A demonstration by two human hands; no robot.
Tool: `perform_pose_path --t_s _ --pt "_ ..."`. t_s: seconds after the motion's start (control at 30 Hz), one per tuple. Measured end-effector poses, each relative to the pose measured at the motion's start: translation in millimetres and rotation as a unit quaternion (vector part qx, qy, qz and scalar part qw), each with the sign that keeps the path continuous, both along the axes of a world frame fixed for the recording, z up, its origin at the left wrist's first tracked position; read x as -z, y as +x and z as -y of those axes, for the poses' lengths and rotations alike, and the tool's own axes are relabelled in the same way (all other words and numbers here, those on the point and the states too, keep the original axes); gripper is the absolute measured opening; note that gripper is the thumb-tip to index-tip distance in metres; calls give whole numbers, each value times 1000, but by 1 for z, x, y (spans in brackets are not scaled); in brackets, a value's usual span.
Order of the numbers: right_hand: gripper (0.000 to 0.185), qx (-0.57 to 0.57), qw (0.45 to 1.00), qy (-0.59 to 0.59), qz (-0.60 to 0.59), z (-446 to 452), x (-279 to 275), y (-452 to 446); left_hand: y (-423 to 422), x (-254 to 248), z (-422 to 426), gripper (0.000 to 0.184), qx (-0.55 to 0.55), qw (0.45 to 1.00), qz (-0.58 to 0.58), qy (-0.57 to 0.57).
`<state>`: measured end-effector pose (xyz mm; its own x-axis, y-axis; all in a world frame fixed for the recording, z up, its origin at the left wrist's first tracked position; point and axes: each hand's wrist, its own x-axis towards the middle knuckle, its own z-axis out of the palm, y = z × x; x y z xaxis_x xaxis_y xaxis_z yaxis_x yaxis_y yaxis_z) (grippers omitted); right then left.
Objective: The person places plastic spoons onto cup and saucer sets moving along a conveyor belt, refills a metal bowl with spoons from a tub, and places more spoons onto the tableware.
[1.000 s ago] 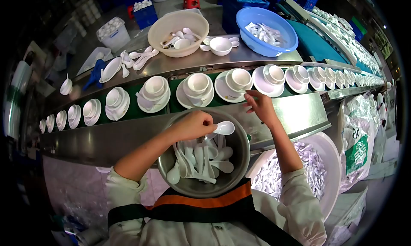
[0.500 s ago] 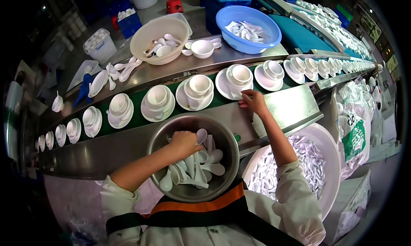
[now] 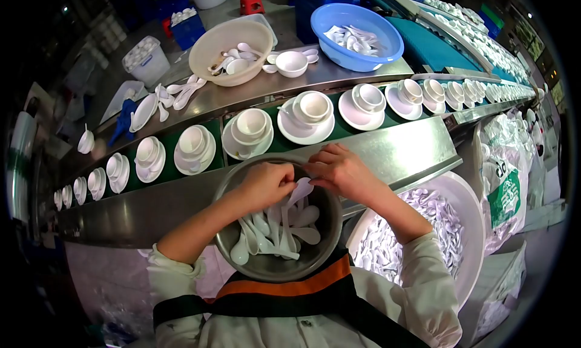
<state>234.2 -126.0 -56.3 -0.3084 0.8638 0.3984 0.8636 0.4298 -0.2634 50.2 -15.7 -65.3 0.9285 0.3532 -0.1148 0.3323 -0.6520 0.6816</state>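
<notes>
White spoons (image 3: pixel 260 239) lie heaped in a steel bowl (image 3: pixel 330 251) in front of my body. Over its left part, my left hand (image 3: pixel 266 183) is closed in a fist, with one white spoon (image 3: pixel 301 190) sticking out beside the thumb. My right hand (image 3: pixel 344 171) has come in over the bowl's right rim, fingers pinched at that spoon's upper end. Whether the left fist holds further spoons is hidden. Just beyond my hands, a saucer (image 3: pixel 305 135) bearing a cup (image 3: pixel 315 106) and a spoon stands on a green conveyor belt (image 3: pixel 225 156).
More cup-and-saucer sets line the belt both ways. Behind it, a steel ledge holds a beige basin (image 3: pixel 200 60), a blue basin (image 3: pixel 357 62), a small bowl (image 3: pixel 292 63) and loose spoons (image 3: pixel 187 92). A large pale tub (image 3: pixel 472 245) full of spoons stands at my right.
My right hand has drawn back from a saucer on the belt to the steel bowl, meeting the spoon at my left hand. The sets on the belt have shifted left.
</notes>
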Motion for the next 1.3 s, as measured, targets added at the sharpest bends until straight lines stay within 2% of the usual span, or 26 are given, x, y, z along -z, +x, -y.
perform_pose_path --t_s 0.03,0.1,0.13,0.2,0.23,0.3,0.37,0.43,0.47,0.5,0.53,0.57,0.63,0.7,0.73,0.8,0.87,0.9,0.93,0.97,1.07,1.13,1.17,1.2,1.23,1.3 --pt "32 -1 1000 0 -1 -1 1 -3 -7 -1 5 10 -1 1000 -1 0" --pt "26 -10 995 51 89 -6 1 -11 -25 2 22 15 174 954 14 245" --pt "26 -10 995 50 89 -8 4 -17 -34 9 31 15 173 954 14 243" --pt "18 -111 974 64 189 -14 16 -34 -47 24 41 18 237 923 -74 292" --pt "18 -110 974 65 189 -15 35 -40 -46 26 40 18 238 923 -73 294" --pt "12 -127 936 -81 320 -14 54 -54 -46 17 39 21 227 934 -108 256" --pt "10 -127 936 -73 321 -12 49 -49 -53 0 35 21 214 949 -81 217" --pt "10 -120 963 -62 235 -15 34 -36 -62 -15 27 21 198 964 -53 170" --pt "10 -126 961 -63 240 -18 28 -30 -70 -15 17 20 170 979 -34 109" --pt "11 -87 982 -39 164 -18 17 -23 -74 -17 12 19 145 988 -18 48" --pt "12 -44 995 -14 84 -19 10 -15 -75 -15 12 17 144 987 35 63" --pt "12 -46 995 -15 84 -24 9 -6 -75 -17 12 17 143 987 35 61" --pt "14 140 989 14 42 -43 24 14 -70 -24 9 18 150 987 -59 24" --pt "16 290 945 -94 121 -76 84 38 -52 -22 5 25 173 981 -83 5" --pt "16 290 945 -94 121 -79 100 43 -46 -18 2 27 155 984 -84 -17" --pt "18 239 962 -4 134 -83 119 46 -40 -15 -9 29 122 987 -82 -68" --pt "22 243 970 23 -2 -70 79 23 -31 -30 -21 30 37 972 -118 -199" --pt "27 213 971 5 -113 -65 63 18 -27 -22 -31 29 4 959 -120 -256" --pt "29 223 971 -22 -88 -67 69 24 -25 -28 -31 31 12 963 -103 -248" --pt "30 54 892 -128 -429 -50 18 2 -16 -17 -46 33 15 959 -99 -265" --pt "24 5 870 -186 -457 -39 10 -2 -3 -8 -46 37 13 944 -53 -325" --pt "18 8 927 -190 -324 -33 11 13 5 1 -45 39 13 934 -10 -357" --pt "14 90 899 -176 -390 -31 22 32 5 10 -41 40 -66 976 77 -193" --pt "13 114 898 -150 -398 -31 28 40 4 17 -36 42 -143 976 162 -21" --pt "13 136 895 -126 -406 -31 33 45 -3 8 -29 42 -143 976 161 -21" --pt "16 342 889 -68 -296 -41 64 76 -13 -7 -15 39 -50 993 -100 35"
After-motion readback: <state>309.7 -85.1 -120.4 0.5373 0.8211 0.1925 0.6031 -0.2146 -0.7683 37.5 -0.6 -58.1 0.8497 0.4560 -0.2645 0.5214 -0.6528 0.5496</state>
